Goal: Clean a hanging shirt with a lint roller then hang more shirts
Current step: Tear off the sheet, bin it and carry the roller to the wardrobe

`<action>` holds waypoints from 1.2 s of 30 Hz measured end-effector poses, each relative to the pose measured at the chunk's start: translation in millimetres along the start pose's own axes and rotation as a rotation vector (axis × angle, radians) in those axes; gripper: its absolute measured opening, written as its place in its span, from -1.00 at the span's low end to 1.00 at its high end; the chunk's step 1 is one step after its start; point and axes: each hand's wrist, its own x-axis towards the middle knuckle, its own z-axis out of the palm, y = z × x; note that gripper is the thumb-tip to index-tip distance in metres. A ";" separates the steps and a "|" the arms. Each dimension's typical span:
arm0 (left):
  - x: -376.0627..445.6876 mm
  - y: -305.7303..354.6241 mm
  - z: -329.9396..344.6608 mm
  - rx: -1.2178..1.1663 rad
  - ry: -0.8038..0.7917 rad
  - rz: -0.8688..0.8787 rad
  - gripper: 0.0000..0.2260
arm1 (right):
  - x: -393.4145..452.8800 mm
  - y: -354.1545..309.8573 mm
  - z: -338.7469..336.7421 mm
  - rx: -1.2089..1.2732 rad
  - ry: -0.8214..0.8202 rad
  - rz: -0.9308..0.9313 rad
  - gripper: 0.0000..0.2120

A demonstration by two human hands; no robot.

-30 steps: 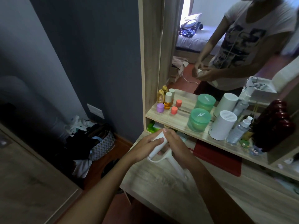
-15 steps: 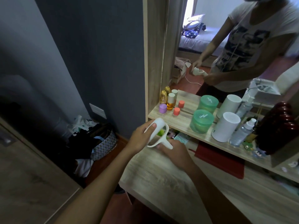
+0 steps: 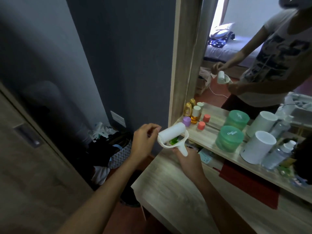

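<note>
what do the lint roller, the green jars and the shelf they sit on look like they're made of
White lint roller: the handle and frame look like smooth matte plastic in one moulded piece; the drum looks paper-wrapped, though blur leaves that open. Two round green jars: translucent frosted plastic, probably, since light glows through the walls. Pale wooden shelf: streaky printed grain and a flat sheen suggest laminate board rather than solid wood.

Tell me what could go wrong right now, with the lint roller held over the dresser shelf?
The lint roller hangs close to the small purple jar and the orange-capped jars on the shelf; a swing could topple them. The right hand grips only the short handle, so it might slip. The left hand pinches at the roll's end, where its fingers could stick to the sheet or tear it unevenly.
</note>
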 end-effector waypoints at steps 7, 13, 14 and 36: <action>5.4 -15.8 -41.0 0.098 0.297 0.029 -0.82 | 15.8 -25.6 30.4 -0.003 0.014 -0.060 -0.71; 4.7 -43.3 -123.5 0.412 0.523 0.068 -0.80 | 37.3 -78.1 92.6 0.056 -0.094 -0.174 -0.67; 2.2 -51.4 -140.6 0.468 0.552 0.054 -0.78 | 38.6 -88.9 107.2 0.057 -0.120 -0.206 -0.69; 42.6 -286.1 -426.2 1.348 0.321 -0.130 -0.17 | 50.4 -262.7 434.6 0.234 -0.169 -0.382 -0.55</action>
